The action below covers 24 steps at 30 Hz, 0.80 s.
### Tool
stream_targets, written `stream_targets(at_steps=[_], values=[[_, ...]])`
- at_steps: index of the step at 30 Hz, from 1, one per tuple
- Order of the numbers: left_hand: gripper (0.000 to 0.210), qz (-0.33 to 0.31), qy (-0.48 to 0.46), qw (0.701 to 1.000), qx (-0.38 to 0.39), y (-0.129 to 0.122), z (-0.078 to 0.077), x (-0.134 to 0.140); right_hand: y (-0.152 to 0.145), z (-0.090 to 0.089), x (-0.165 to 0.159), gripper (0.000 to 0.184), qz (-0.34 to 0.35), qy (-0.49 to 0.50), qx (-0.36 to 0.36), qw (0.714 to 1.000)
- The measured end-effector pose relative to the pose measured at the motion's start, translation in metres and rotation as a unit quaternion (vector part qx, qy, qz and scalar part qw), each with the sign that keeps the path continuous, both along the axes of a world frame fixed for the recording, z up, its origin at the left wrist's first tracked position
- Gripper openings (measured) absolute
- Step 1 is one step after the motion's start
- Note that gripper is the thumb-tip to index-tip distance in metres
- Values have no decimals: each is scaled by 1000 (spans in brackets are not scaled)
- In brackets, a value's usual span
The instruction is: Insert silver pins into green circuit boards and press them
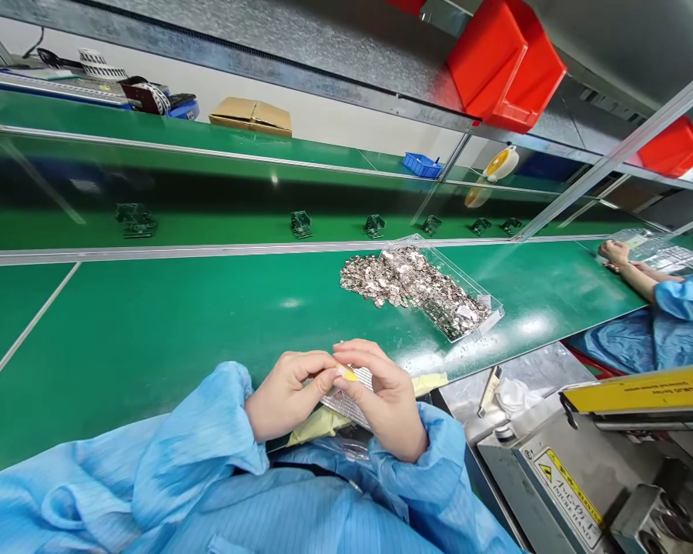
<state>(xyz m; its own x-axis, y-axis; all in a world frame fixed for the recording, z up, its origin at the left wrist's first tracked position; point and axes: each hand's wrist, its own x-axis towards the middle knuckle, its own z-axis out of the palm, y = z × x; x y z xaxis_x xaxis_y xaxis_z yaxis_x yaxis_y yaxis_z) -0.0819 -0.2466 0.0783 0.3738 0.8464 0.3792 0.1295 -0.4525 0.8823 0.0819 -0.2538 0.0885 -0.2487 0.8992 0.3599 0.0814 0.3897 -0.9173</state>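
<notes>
My left hand (292,392) and my right hand (390,396) meet at the fingertips in front of my body, both in a pinch. A small yellow-and-white piece (348,375) shows at the tips, against my right thumb; its kind is too small to tell. Whatever my left fingertips grip is hidden. Under the hands lies a silvery sheet with a fine grid pattern (349,408), partly covered by them. Pale yellow material (317,428) sticks out below it near the bench edge. Beyond the hands, a clear plastic tray (488,322) lies at a slant, with many small metal parts (375,278) in it and spilled leftward.
The green bench (196,323) runs across, with small green circuit boards (301,224) along its back ledge. Red bins (505,65) sit on the shelf above. A metal machine with a warning label (569,492) stands at right, near a co-worker's blue sleeve (684,296).
</notes>
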Motion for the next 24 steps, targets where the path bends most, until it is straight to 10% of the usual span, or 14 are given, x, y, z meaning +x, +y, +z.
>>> stream_targets(at_steps=[24], values=[[27,-44,78,993,74,-5,1,0,-6,-1,3,20,-35,38,60,997]])
